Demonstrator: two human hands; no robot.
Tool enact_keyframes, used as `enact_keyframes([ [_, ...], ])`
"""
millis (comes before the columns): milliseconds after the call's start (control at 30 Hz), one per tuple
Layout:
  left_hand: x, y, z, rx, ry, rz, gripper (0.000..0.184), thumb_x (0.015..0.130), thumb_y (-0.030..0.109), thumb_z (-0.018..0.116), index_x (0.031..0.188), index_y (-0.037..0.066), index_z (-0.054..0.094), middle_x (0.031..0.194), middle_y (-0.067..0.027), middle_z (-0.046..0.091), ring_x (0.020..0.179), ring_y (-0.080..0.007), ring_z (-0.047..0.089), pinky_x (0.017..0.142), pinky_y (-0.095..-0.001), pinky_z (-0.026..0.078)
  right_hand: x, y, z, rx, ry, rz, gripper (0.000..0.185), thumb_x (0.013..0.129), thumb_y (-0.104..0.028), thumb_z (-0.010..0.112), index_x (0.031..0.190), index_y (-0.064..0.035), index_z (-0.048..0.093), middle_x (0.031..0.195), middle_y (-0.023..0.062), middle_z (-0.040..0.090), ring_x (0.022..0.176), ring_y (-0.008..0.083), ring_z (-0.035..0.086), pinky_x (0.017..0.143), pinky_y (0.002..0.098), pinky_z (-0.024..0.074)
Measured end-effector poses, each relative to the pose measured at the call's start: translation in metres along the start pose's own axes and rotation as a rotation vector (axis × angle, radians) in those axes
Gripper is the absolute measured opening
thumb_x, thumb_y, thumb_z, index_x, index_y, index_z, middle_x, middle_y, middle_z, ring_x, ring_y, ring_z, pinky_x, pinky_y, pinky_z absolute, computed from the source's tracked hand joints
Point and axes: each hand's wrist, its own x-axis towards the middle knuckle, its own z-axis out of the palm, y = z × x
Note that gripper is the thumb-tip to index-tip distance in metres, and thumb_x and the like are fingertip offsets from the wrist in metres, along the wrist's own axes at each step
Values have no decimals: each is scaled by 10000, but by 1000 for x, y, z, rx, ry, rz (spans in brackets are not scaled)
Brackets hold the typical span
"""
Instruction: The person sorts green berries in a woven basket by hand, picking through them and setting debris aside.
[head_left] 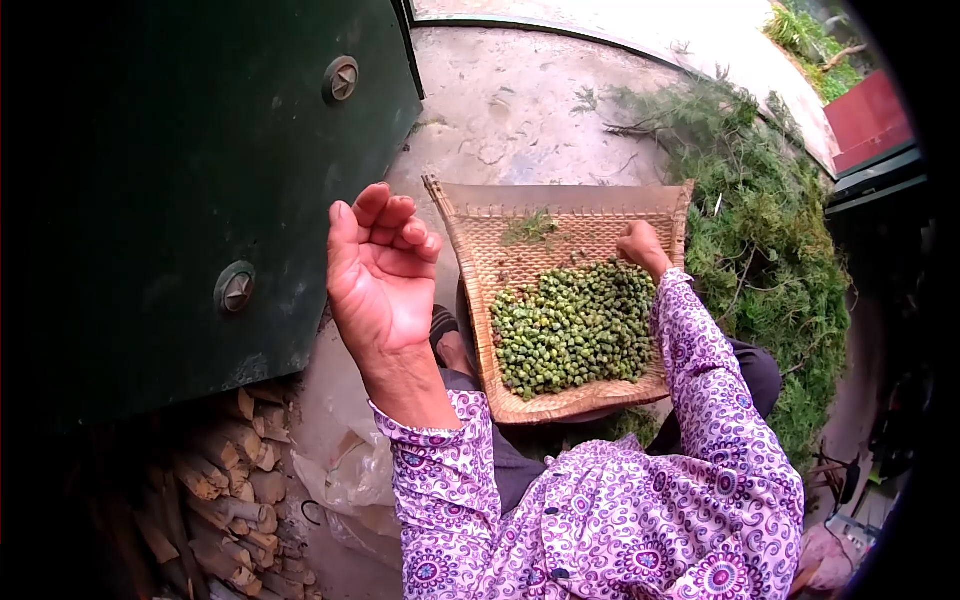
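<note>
Tan woven wicker tray, squarish with raised sides, sits in front of the torso. Small rounded green cones cover its near and middle part; a thin green leafy sprig lies toward the far edge. Left bare hand: raised near the tray's left side, palm bared, fingers loosely curled, unclenched. Right bare hand: at the cones' far right corner, fingers bent; cannot tell whether anything is pinched. Feathery green branches heaped right of tray.

fruits in basket | branches right | firewood lower left
</note>
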Motion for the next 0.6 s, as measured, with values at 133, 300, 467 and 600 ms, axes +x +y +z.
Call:
enact_keyframes([
  [133,1,-2,2,4,4,-7,315,867,328,515,947,40,611,828,-68,603,660,-144,483,591,-273,395,29,-7,-37,1571,284,-46,340,808,-156,621,1045,15,445,825,110,577,664,185,609,538,236,526],
  [300,3,-4,4,10,-8,-4,317,871,328,508,950,39,610,830,-68,602,660,-146,484,595,-274,395,28,35,-7,-295,326,-61,372,743,-327,640,842,32,644,818,183,641,778,277,624,691,345,487],
  [467,2,-5,1,25,4,-13,321,871,330,507,956,36,607,832,-71,602,661,-148,485,596,-276,397,13,31,21,-394,371,158,363,699,-332,649,817,11,648,867,214,623,843,327,607,720,398,473],
  [600,2,3,-4,17,5,19,323,865,331,523,946,29,602,816,-84,610,655,-154,510,593,-286,407,20,30,32,-410,374,236,267,734,-206,553,895,-10,637,937,218,613,871,369,601,743,437,483],
])
